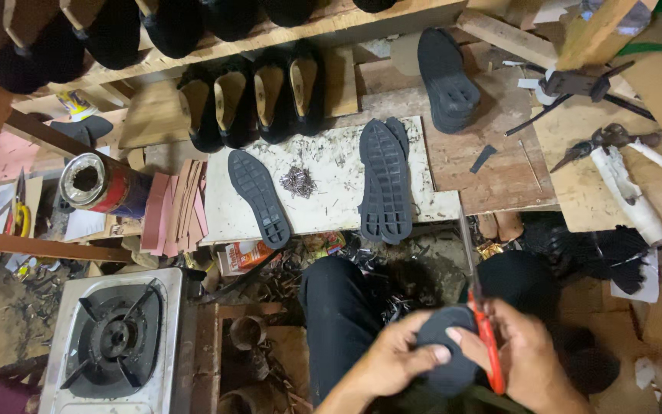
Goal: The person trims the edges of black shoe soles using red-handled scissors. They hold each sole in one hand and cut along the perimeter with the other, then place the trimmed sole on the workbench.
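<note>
Here, low in my view above the knees, my left hand pinches a dark grey sole piece, thumb pressed across its face. My right hand is wrapped around red-handled scissors, whose blade runs along the piece's right edge. On the white board above lie a single black sole, a small heap of nails and a stacked pair of soles.
</note>
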A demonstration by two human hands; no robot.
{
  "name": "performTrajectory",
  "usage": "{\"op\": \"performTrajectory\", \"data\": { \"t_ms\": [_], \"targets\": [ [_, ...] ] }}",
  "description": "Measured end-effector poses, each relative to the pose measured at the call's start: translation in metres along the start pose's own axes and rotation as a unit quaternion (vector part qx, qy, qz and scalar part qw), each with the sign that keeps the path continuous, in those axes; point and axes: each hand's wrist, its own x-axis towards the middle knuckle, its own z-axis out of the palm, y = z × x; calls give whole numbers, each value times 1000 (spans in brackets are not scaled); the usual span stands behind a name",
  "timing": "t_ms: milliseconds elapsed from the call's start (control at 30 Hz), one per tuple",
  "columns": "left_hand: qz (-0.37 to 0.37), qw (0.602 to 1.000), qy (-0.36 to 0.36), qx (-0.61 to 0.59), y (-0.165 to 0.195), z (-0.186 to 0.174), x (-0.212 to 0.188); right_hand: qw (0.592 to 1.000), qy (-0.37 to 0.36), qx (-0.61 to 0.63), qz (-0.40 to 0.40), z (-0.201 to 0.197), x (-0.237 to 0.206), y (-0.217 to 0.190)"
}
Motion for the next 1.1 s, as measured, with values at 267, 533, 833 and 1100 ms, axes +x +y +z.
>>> {"op": "performTrajectory", "data": {
  "t_ms": [267,533,833,1100],
  "targets": [
    [-82,991,4,108,-27,-38,-13,962,231,-139,35,-54,2,6],
    [226,912,289,-183,23,-67,-7,990,61,-30,122,-24,3,45],
    [219,932,285,-45,35,-49,-18,971,-49,-209,102,-8,-9,7],
    [180,881,355,257,128,-42,-49,975,-38,-211,-52,-8,-6,4]
  ]
}}
